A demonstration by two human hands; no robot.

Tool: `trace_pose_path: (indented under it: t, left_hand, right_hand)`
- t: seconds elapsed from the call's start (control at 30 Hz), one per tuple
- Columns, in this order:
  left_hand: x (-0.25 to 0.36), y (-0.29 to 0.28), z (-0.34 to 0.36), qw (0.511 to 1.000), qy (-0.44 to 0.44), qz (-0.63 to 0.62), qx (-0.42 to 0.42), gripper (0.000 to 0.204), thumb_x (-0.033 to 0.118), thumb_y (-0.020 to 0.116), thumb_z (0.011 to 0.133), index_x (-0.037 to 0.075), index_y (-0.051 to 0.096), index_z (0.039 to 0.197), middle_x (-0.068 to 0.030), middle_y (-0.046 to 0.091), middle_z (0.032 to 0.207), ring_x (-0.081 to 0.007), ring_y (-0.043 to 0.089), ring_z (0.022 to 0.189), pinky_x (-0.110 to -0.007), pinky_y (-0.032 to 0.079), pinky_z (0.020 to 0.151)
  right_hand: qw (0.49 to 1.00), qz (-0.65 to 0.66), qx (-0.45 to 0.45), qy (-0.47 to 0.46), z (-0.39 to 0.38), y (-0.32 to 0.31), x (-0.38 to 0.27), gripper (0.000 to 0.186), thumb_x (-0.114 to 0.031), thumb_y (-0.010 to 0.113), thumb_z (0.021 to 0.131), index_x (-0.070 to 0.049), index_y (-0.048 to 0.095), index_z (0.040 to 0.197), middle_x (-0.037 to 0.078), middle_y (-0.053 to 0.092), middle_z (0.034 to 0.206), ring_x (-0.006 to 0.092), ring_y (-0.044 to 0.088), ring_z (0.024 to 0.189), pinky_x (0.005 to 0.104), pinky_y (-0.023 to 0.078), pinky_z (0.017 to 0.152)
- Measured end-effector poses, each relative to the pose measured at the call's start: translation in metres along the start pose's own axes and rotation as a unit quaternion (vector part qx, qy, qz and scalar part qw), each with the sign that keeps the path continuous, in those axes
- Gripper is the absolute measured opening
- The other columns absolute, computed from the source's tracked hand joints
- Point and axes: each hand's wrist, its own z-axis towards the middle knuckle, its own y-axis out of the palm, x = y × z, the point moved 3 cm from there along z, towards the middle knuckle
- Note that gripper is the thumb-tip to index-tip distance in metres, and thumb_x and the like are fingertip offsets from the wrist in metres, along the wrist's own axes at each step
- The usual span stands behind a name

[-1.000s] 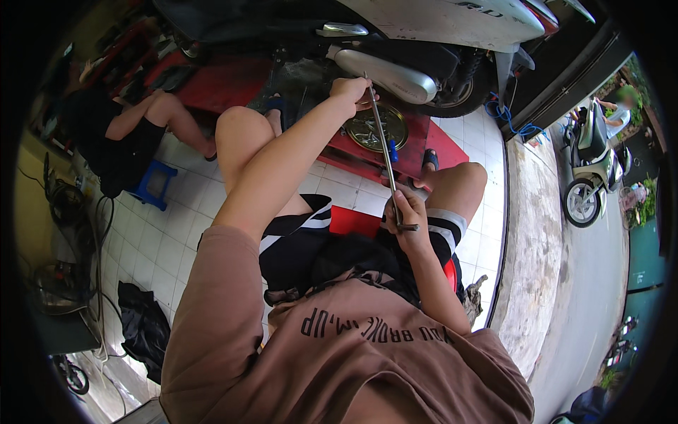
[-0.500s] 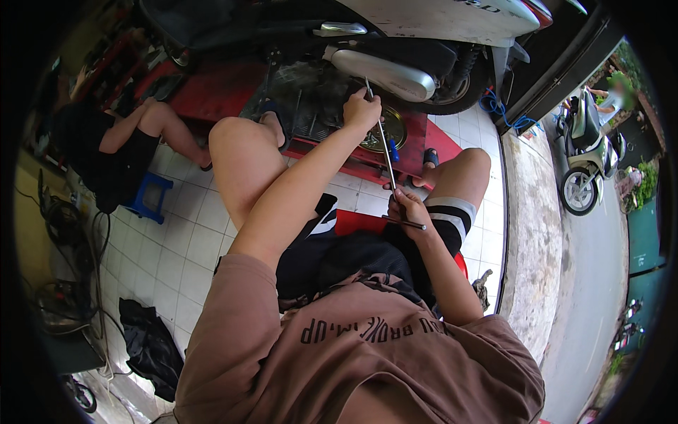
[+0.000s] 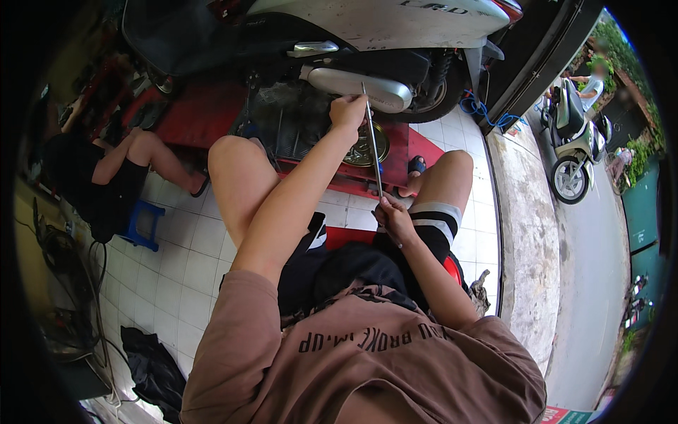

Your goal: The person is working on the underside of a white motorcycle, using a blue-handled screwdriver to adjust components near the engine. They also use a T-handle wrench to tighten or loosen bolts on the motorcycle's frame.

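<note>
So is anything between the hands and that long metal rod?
No. The left hand grips the rod near its top, beside the scooter's silver exhaust, and the right hand grips its lower end. Nothing visible lies between them.

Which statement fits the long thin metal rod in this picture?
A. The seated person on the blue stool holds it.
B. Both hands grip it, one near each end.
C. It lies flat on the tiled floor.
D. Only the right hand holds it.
B: the left hand grips the metal rod near its top by the scooter's silver exhaust, and the right hand grips its lower end.
</note>
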Motion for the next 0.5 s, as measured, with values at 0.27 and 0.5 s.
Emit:
trace_pose_path:
  t: [0.27, 0.5]
  left_hand:
    - [-0.003, -0.028, 0.007, 0.999, -0.02, -0.013, -0.032, 0.011, 0.015, 0.06, 0.087, 0.007, 0.061, 0.095, -0.0029, 0.067, 0.078, -0.0145, 0.069, 0.063, -0.021, 0.045, 0.045]
    - [-0.012, -0.051, 0.006, 0.996, -0.078, 0.044, -0.016, 0.012, 0.018, 0.054, 0.092, 0.007, 0.057, 0.093, -0.0049, 0.064, 0.08, -0.0188, 0.068, 0.073, -0.027, 0.049, 0.055]
  right_hand:
    - [0.997, -0.046, 0.054, 0.026, 0.002, -0.002, -0.001, 0.02, -0.018, 0.049, 0.099, 0.0, 0.055, 0.105, -0.004, 0.037, 0.06, 0.0051, 0.03, 0.047, 0.0219, 0.024, 0.042]
    - [0.993, -0.075, 0.081, 0.045, 0.004, -0.002, 0.003, 0.014, -0.016, 0.055, 0.096, -0.003, 0.053, 0.095, -0.004, 0.04, 0.059, 0.0058, 0.034, 0.047, 0.0229, 0.025, 0.042]
